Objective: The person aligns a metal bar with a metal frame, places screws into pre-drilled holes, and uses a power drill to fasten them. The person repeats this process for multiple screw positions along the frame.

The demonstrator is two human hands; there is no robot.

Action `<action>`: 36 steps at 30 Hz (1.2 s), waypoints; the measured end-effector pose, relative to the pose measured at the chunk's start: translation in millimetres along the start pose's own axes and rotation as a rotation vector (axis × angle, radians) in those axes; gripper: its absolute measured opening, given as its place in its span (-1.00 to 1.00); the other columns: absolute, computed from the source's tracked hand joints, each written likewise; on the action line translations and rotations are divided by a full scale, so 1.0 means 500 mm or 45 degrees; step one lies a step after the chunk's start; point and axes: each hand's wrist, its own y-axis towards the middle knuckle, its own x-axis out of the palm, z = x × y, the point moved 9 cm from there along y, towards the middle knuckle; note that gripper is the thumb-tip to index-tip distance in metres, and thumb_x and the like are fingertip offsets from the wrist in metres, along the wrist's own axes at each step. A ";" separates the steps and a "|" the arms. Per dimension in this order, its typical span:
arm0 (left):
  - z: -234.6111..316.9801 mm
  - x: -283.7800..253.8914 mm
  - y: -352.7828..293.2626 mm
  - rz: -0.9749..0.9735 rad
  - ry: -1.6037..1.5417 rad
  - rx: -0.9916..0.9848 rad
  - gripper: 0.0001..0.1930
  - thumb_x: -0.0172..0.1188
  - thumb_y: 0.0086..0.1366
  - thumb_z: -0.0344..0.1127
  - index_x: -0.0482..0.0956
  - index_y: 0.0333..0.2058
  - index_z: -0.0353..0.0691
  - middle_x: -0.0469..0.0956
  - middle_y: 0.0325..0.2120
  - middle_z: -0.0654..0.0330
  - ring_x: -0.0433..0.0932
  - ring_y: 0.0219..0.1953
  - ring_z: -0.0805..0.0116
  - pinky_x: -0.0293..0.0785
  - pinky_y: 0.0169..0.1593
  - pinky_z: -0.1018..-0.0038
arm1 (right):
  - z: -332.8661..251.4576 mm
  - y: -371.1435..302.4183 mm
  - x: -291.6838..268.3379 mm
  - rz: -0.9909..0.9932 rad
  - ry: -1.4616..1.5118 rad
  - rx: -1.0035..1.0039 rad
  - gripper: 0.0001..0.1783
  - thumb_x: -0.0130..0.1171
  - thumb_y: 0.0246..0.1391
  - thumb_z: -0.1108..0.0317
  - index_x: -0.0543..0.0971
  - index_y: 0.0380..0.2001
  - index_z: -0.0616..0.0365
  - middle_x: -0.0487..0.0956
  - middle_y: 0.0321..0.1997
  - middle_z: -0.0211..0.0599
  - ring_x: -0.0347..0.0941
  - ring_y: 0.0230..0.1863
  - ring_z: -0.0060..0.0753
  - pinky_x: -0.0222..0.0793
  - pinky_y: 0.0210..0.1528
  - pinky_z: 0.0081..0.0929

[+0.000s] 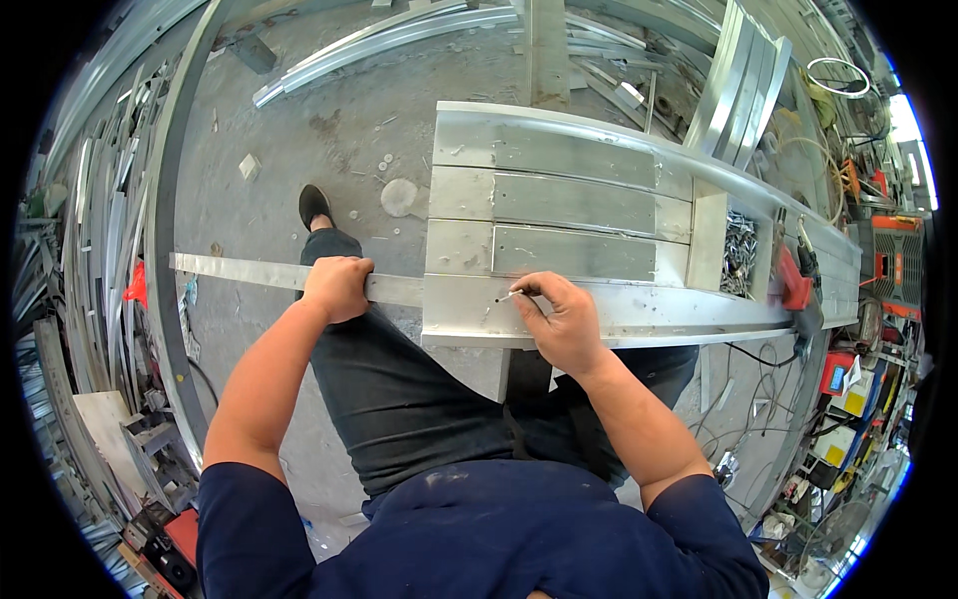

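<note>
Far L: long metal profiles [100, 210] stacked in a heap, w/ an upright-looking grey beam [168, 200] just R of them & a small red item [137, 285] btwn. Next, the L hand [339, 288]: fingers closed round a flat metal strip [235, 270], knuckles up, above the wearer's L thigh. Strip sticks out L past the hand; its R part meets the L edge of the metal bench [464, 311] (can't tell if it runs under or onto it). Dark shoe [314, 203] on the floor beyond that hand.

Mid: R hand [559, 311] over the bench's near L part, thumb & index pinching a tiny thin pin [512, 294], its tip by a dark spot on the metal. Three flat plates [574, 202] lie in parallel rows just beyond, lengthwise L–R.

R of the plates: a compartment [709, 240] w/ loose small metal pcs [739, 250], then a red-and-black tool [795, 282] at the bench's R part. Far R: an orange-and-black case [896, 265], near a red box [836, 373] lower down.
</note>
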 end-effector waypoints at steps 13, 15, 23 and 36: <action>0.004 -0.003 0.005 0.025 0.023 -0.023 -0.73 0.36 -0.08 -0.28 0.58 -0.35 -0.17 0.67 -0.31 0.06 0.65 -0.14 -0.03 0.55 -0.07 0.14 | -0.062 -0.015 -0.032 0.058 -0.380 -0.391 -0.62 0.47 -0.04 0.36 0.65 -0.11 0.13 0.71 -0.17 -0.28 0.61 -0.05 -0.12 0.50 0.05 -0.23; -0.003 0.001 0.003 0.053 0.048 -0.024 -0.73 0.38 -0.09 -0.26 0.57 -0.39 -0.16 0.67 -0.32 0.05 0.65 -0.16 -0.04 0.55 -0.09 0.13 | -0.055 -0.013 -0.154 0.179 -0.516 -0.331 -0.68 0.47 -0.02 0.29 0.68 -0.19 0.14 0.69 -0.15 -0.24 0.59 -0.07 -0.07 0.52 -0.01 -0.18; 0.003 -0.001 0.013 0.077 0.034 -0.040 -0.71 0.44 -0.11 -0.22 0.58 -0.41 -0.16 0.67 -0.36 0.05 0.65 -0.19 -0.02 0.56 -0.11 0.15 | 0.172 -0.014 -0.669 0.517 -0.906 0.549 -0.71 0.28 0.14 0.24 0.72 -0.21 0.24 0.71 -0.23 0.01 0.65 -0.16 0.01 0.51 -0.04 -0.21; 0.001 -0.001 0.009 0.018 0.062 -0.093 -0.70 0.44 -0.12 -0.24 0.61 -0.37 -0.15 0.68 -0.31 0.07 0.66 -0.16 0.00 0.58 -0.07 0.17 | 0.252 0.029 -0.605 0.111 -1.113 0.607 -0.79 0.31 0.05 0.30 0.68 -0.33 0.22 0.67 -0.23 0.05 0.60 -0.09 0.13 0.49 0.02 -0.02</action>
